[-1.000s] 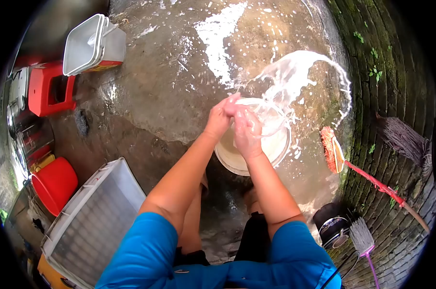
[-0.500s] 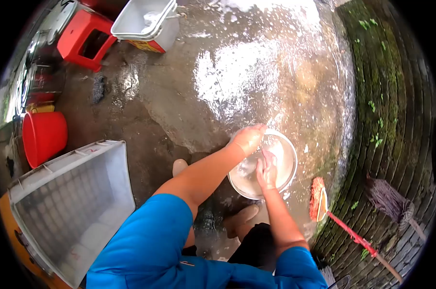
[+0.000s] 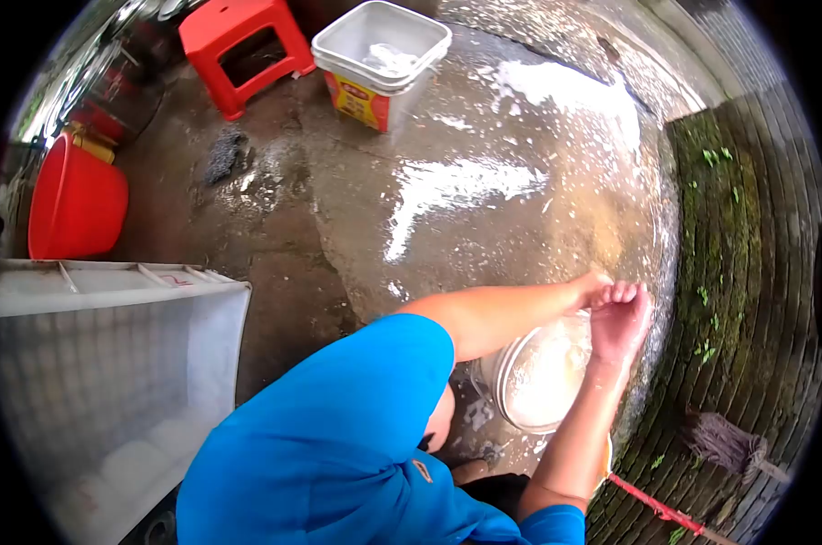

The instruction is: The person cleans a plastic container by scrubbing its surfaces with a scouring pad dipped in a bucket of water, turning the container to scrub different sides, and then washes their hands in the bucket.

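Note:
My right hand [image 3: 618, 329] is raised over the far right side of a round pale basin [image 3: 505, 380], with its fingers curled in. Whether anything lies within those fingers is hidden. My left hand [image 3: 591, 287] meets it from the left, and its fingers are mostly covered by the right hand. Cloudy, bright water [image 3: 549, 374] shows inside the basin, whose outer left wall is in view. The basin stands on the wet floor by my feet. Both forearms are bare below blue sleeves.
To the left are a white plastic crate [image 3: 111, 283], a red bucket [image 3: 79, 204] and a red stool [image 3: 238, 32]. A square white bucket [image 3: 379, 68] stands ahead. On the right, a mossy brick surface [image 3: 747, 245] holds a mop head [image 3: 724, 440] and a red handle [image 3: 656, 504].
Both hands have come up out of the basin toward its far right side and drawn together. The right fingers have curled in. The view has shifted, and my left arm now crosses over more.

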{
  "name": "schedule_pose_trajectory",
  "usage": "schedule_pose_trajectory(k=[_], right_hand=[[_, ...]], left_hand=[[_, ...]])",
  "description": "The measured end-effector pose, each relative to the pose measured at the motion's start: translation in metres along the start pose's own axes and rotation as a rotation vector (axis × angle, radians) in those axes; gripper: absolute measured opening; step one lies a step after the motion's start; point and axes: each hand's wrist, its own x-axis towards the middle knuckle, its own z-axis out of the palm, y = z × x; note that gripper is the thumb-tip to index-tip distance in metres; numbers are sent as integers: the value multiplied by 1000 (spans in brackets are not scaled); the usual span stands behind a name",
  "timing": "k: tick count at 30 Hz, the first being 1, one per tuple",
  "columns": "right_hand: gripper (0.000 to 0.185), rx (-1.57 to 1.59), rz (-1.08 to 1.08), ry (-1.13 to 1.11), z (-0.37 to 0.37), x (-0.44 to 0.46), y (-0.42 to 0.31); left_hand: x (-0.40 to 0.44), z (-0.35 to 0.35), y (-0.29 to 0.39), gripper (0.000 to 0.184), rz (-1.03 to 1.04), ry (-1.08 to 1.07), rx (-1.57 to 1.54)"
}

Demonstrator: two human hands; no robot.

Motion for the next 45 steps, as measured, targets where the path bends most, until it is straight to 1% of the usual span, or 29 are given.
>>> schedule_pose_trajectory(k=[2, 4, 5, 7, 9, 10, 11, 12, 14, 15, 17, 19, 21, 23, 24, 25, 28, 29, 31, 32, 33, 34, 35, 36, 37, 39, 41, 43, 45], right_hand=[[28, -286, -69, 46, 37, 5, 19], [25, -571, -84, -56, 30, 22, 36], [25, -569, -69, -77, 34, 19, 45], [27, -1154, -270, 30, 36, 6, 58], [29, -1487, -397, 26, -3, -18, 54], [28, -1531, -487, 128, -29, -33, 53], [27, -1576, -574, 230, -57, -49, 52], [26, -1570, -555, 319, -88, -65, 51], [24, -1627, -445, 442, -145, -86, 52], [24, -1690, -340, 477, -174, -94, 54], [24, -1351, 186, 690, -244, -103, 67], [29, -1201, 776, 968, -235, -85, 83], [55, -602, 534, 522, -267, -79, 127], [60, -266, 305, 628, -172, -55, 132], [62, -137, 212, 631, -134, -44, 125], [65, -19, 136, 601, -101, -34, 112], [46, 355, 141, -114, -110, -35, 49], [45, 279, 95, 143, -60, -42, 33], [43, 65, 142, 19, 2, -57, 8], [44, -152, -3, 98, 14, -66, 2], [45, -372, -134, 181, 19, -76, 2], [44, -769, -436, 277, 15, -86, 5], [47, -779, -419, 253, 10, -87, 2], [50, -950, -450, 442, -4, -94, 2], [53, -1116, -475, 623, -26, -99, 7], [56, -532, -171, 647, -62, -103, 25], [46, -146, 75, 528, -125, -94, 48], [40, -81, 264, 489, -178, -68, 67], [36, -894, 256, 369, -182, -50, 69]], left_hand=[[-3, -21, 8, 19, -42, -27, -571], [-70, -47, 81, 26, -215, -32, -598], [-105, -69, 112, 26, -156, 48, -392], [-147, -176, 139, 36, 71, 381, 211], [-219, -295, 183, 57, 413, 952, 804], [-258, -342, 208, 78, 282, 1446, 1307], [-297, -397, 228, 98, 95, 1668, 1416], [-344, -430, 247, 112, -107, 1767, 1421], [-420, -467, 263, 109, -485, 1850, 1281], [-445, -480, 258, 103, -585, 1842, 1141], [-499, -575, 203, 88, -696, 1596, 1166], [-474, -506, 210, 68, -825, 1688, 1331], [-446, -469, 190, 47, -548, 1721, 1361], [-391, -472, 139, 39, 161, 1520, 1192], [-363, -438, 137, 38, 323, 1307, 829], [-325, -385, 132, 37, 428, 1068, 463], [-220, -229, 111, 44, 405, 642, -56], [-187, -188, 98, 47, 293, 522, -22], [-153, -73, 95, 41, 276, 332, 89], [-131, -35, 78, 39, 210, 190, 29], [-116, -6, 63, 37, 141, 58, -34], [-113, 18, 53, 35, 110, 58, -8], [-110, 30, 51, 33, 95, 78, 13], [-105, 43, 21, 33, 188, -1, 39], [-103, 47, 6, 35, 122, -61, 402], [-112, 61, -4, 40, 132, -356, 842], [-129, 47, -17, 44, 270, -244, 1375], [-145, 20, 6, 47, 286, -316, 1357], [-147, -1, 11, 46, 760, 236, 1679]])
